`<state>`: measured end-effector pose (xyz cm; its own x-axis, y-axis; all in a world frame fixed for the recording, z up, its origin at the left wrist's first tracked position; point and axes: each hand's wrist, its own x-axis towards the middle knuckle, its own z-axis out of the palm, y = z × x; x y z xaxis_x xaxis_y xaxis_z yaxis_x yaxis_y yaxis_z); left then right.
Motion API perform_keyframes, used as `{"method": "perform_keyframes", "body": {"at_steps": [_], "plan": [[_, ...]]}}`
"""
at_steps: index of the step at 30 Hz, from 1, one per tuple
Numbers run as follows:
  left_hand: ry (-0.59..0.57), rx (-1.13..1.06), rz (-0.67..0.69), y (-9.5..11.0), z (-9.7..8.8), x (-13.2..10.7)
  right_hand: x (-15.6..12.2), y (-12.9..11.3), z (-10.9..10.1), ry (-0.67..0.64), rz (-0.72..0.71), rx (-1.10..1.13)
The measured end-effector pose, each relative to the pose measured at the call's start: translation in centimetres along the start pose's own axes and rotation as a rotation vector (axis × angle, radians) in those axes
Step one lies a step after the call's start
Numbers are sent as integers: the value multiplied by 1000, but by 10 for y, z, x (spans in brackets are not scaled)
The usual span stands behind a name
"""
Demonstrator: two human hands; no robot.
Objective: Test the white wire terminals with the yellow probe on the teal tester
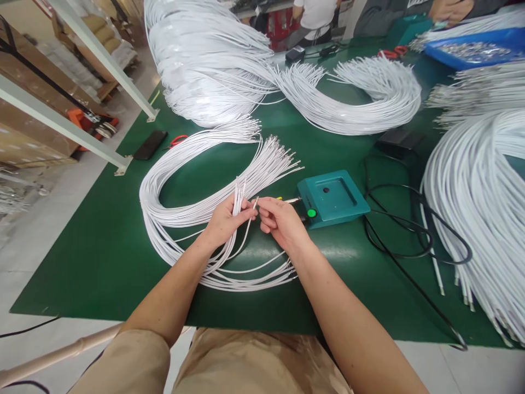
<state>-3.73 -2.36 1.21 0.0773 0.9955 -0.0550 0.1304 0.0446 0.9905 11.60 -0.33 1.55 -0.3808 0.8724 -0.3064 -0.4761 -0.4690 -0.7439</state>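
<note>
My left hand [226, 220] is closed around several white cables [239, 198], their ends sticking up above the fingers. Beside it, my right hand [279, 219] pinches the tip of one white cable [249, 225]; the exact contact is too small to make out. Just right of my fingers stands a teal device [333, 198] with a green button [312, 213] and a thin metal tip pointing toward my hand. A curved bundle of white cables [152, 189] lies on the green table around my left hand, with loose strands passing under my forearms.
Large white cable coils [205, 60] and another bundle [356, 117] lie at the back. More cables [471, 180] and a black cord [410, 254] are on the right. A phone [151, 145] and a blue tray [484, 48] also rest here. A co-worker's hands [451, 11] show behind.
</note>
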Motion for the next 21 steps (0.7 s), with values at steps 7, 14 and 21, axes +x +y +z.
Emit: {"method": "perform_keyframes", "body": {"at_steps": [7, 14, 21], "plan": [[-98, 30, -19, -2, 5, -2, -3, -6, 0, -6, 19, -72], [-46, 44, -11, -3, 1, -2, -1, -3, -5, -133, 95, 21], [-17, -57, 17, 4, 0, 0, -1, -1, -4, -116, 45, 36]]}}
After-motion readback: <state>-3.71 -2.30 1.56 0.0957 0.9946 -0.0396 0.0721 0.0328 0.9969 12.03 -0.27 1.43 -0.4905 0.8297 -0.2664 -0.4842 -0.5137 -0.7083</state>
